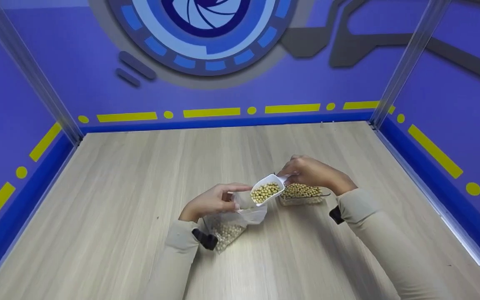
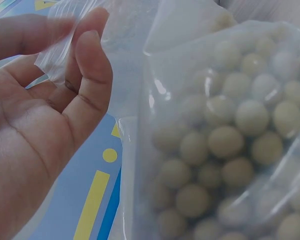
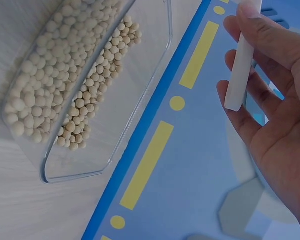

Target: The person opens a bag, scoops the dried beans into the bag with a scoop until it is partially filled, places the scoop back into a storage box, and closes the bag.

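Note:
My right hand grips the handle of a white scoop, which carries a load of yellowish soybeans. In the right wrist view the scoop's handle lies between thumb and fingers. My left hand pinches the upper edge of a clear zip bag, its index finger stretched toward the scoop. Beans fill the lower part of the bag, as the left wrist view shows close up through the plastic. The scoop's front end is over the bag's mouth, tilted toward it.
Beneath the right hand stands a clear rectangular container partly filled with soybeans; its rim shows in the right wrist view. The wooden table is bounded by blue-purple walls at the back and both sides.

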`<act>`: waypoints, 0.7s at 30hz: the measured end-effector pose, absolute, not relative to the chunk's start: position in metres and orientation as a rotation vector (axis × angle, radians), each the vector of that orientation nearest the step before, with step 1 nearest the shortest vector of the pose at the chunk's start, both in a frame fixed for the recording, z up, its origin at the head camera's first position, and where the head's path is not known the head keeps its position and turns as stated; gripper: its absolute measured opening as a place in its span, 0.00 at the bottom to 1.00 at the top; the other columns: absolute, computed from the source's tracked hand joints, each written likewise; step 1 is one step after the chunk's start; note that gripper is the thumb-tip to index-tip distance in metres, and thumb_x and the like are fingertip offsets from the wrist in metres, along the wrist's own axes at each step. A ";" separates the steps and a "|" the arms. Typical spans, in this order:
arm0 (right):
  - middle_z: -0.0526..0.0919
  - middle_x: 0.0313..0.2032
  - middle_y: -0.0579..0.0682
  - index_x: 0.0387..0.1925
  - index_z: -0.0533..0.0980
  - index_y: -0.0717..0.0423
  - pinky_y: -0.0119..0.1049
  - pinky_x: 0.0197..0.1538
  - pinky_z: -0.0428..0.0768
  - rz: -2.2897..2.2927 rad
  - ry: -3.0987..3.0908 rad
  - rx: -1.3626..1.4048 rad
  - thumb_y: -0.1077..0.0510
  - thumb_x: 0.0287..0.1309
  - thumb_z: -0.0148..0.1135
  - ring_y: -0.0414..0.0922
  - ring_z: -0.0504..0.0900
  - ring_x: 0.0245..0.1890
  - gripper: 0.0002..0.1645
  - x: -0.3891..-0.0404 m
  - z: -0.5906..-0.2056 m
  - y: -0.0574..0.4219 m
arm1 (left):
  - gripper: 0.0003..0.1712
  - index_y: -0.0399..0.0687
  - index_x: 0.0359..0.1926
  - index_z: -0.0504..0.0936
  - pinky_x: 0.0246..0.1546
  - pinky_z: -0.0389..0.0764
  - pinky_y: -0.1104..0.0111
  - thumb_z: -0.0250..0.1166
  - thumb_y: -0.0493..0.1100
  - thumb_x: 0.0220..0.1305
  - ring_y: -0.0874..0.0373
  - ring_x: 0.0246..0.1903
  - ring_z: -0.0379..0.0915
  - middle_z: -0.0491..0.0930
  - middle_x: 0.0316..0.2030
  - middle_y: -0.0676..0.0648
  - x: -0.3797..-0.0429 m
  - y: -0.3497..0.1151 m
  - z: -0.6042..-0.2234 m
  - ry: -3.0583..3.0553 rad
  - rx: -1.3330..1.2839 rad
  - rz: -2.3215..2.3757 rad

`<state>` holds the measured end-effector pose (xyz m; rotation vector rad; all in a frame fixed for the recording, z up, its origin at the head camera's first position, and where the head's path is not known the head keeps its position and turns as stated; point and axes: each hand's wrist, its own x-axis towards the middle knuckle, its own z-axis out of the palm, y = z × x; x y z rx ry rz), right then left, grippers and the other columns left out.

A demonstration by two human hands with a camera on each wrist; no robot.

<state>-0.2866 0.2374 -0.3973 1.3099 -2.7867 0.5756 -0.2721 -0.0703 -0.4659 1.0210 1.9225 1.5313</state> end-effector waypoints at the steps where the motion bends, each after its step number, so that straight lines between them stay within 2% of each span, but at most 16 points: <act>1: 0.88 0.38 0.51 0.43 0.85 0.59 0.39 0.40 0.78 0.575 -2.787 1.310 0.64 0.47 0.71 0.46 0.80 0.35 0.17 -0.287 -0.397 0.237 | 0.33 0.36 0.67 0.67 0.28 0.71 0.77 0.58 0.28 0.59 0.68 0.26 0.66 0.68 0.64 0.35 -0.272 -0.070 -0.466 1.920 1.019 1.533; 3: 0.88 0.38 0.51 0.43 0.85 0.59 0.39 0.40 0.78 0.565 -2.787 1.314 0.64 0.47 0.71 0.46 0.80 0.35 0.17 -0.286 -0.396 0.237 | 0.33 0.36 0.67 0.67 0.27 0.70 0.77 0.59 0.28 0.59 0.68 0.25 0.65 0.78 0.51 0.37 -0.272 -0.070 -0.466 1.912 0.996 1.534; 4: 0.88 0.38 0.51 0.43 0.85 0.59 0.39 0.40 0.78 0.557 -2.784 1.321 0.64 0.47 0.71 0.47 0.80 0.35 0.17 -0.286 -0.396 0.237 | 0.33 0.37 0.67 0.67 0.26 0.70 0.77 0.59 0.28 0.59 0.68 0.24 0.65 0.79 0.45 0.39 -0.272 -0.070 -0.466 1.912 0.986 1.533; 6: 0.88 0.38 0.51 0.43 0.85 0.58 0.40 0.40 0.77 0.542 -2.777 1.334 0.64 0.46 0.72 0.47 0.80 0.35 0.17 -0.286 -0.395 0.236 | 0.33 0.38 0.67 0.67 0.25 0.69 0.77 0.59 0.29 0.59 0.68 0.23 0.63 0.77 0.34 0.45 -0.271 -0.070 -0.465 1.915 0.968 1.529; 8: 0.88 0.38 0.51 0.42 0.85 0.58 0.40 0.40 0.77 0.529 -2.770 1.347 0.64 0.46 0.72 0.47 0.80 0.35 0.17 -0.286 -0.394 0.236 | 0.33 0.37 0.67 0.67 0.25 0.69 0.77 0.59 0.29 0.59 0.68 0.24 0.64 0.73 0.30 0.46 -0.271 -0.070 -0.466 1.908 0.952 1.531; 11: 0.88 0.37 0.51 0.42 0.85 0.58 0.40 0.40 0.77 0.536 -2.764 1.357 0.63 0.46 0.72 0.47 0.80 0.35 0.16 -0.286 -0.394 0.235 | 0.34 0.36 0.68 0.66 0.27 0.71 0.77 0.59 0.28 0.59 0.68 0.27 0.68 0.75 0.43 0.34 -0.271 -0.070 -0.466 1.891 0.949 1.542; 14: 0.88 0.38 0.51 0.42 0.85 0.59 0.39 0.40 0.77 0.541 -2.763 1.358 0.63 0.46 0.72 0.47 0.80 0.35 0.16 -0.286 -0.393 0.235 | 0.34 0.36 0.68 0.66 0.29 0.72 0.77 0.59 0.28 0.59 0.67 0.30 0.69 0.71 0.54 0.26 -0.272 -0.069 -0.467 1.881 0.954 1.548; 21: 0.88 0.38 0.51 0.43 0.85 0.59 0.39 0.40 0.76 0.549 -2.786 1.328 0.64 0.46 0.72 0.47 0.79 0.35 0.17 -0.286 -0.393 0.235 | 0.34 0.37 0.68 0.66 0.28 0.72 0.77 0.59 0.28 0.59 0.68 0.27 0.67 0.69 0.63 0.35 -0.271 -0.071 -0.466 1.918 0.991 1.523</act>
